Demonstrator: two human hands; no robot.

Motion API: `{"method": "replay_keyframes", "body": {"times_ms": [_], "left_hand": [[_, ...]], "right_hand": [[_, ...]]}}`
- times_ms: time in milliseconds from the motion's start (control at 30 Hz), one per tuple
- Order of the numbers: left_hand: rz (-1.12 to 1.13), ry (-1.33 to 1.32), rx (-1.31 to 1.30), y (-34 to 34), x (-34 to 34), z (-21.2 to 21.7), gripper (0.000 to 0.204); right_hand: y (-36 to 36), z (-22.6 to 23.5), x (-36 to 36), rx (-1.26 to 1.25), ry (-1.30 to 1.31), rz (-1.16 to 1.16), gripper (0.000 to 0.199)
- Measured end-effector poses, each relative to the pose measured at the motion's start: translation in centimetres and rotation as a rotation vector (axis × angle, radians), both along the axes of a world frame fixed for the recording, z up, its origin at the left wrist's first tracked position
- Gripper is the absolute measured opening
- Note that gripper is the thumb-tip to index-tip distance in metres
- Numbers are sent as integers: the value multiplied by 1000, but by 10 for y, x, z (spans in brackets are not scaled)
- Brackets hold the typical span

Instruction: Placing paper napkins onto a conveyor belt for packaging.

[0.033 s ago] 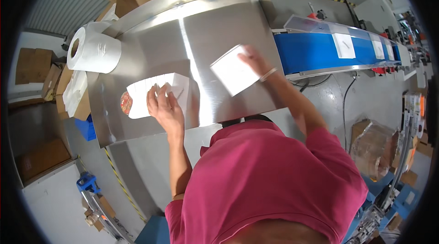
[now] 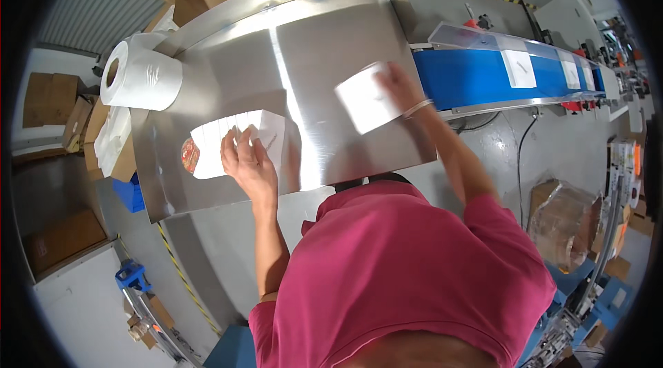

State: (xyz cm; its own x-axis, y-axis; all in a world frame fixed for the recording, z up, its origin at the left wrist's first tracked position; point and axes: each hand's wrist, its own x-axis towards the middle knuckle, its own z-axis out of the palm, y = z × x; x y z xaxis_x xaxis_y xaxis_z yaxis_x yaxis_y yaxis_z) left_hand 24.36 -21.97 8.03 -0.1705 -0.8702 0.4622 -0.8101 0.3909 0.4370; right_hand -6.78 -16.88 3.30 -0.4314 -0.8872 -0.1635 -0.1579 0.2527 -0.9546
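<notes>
A row of overlapping white square packets (image 2: pixel 219 126) lies on the steel table (image 2: pixel 221 68). My left hand (image 2: pixel 250 169) rests on top of it, its fingers bent and apart. At the row's left end a red patterned piece (image 2: pixel 189 155) shows. Over the right part of the table, my right hand (image 2: pixel 403 92) grips a single white square packet (image 2: pixel 366 100) by its right edge. That hand is blurred by motion, and the packet hangs tilted beside the conveyor's near end.
A blue conveyor belt (image 2: pixel 463 78) runs off to the right, carrying several white packets (image 2: pixel 519 68) under a clear guard (image 2: pixel 469 38). A big white roll (image 2: pixel 148 78) stands at the table's left corner. Cardboard boxes (image 2: pixel 52 100) are at the far left.
My right hand has moved right and slightly away from me, carrying the white packet nearer the conveyor. My left hand stays on the row of packets.
</notes>
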Motion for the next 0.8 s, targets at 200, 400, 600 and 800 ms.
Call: {"method": "replay_keyframes", "body": {"times_ms": [200, 400, 600, 800], "left_hand": [[-41, 41, 0, -4, -4, -2, 33], [-54, 8, 16, 3, -6, 8, 28], [-138, -45, 18, 2, -13, 14, 28], [-82, -35, -3, -2, -11, 15, 41]], "right_hand": [[57, -44, -159, 317, 932, -394, 50], [4, 3, -63, -89, 788, -31, 40], [-67, 29, 86, -266, 144, 815, 53], [-68, 7, 91, -331, 305, 834, 52]]}}
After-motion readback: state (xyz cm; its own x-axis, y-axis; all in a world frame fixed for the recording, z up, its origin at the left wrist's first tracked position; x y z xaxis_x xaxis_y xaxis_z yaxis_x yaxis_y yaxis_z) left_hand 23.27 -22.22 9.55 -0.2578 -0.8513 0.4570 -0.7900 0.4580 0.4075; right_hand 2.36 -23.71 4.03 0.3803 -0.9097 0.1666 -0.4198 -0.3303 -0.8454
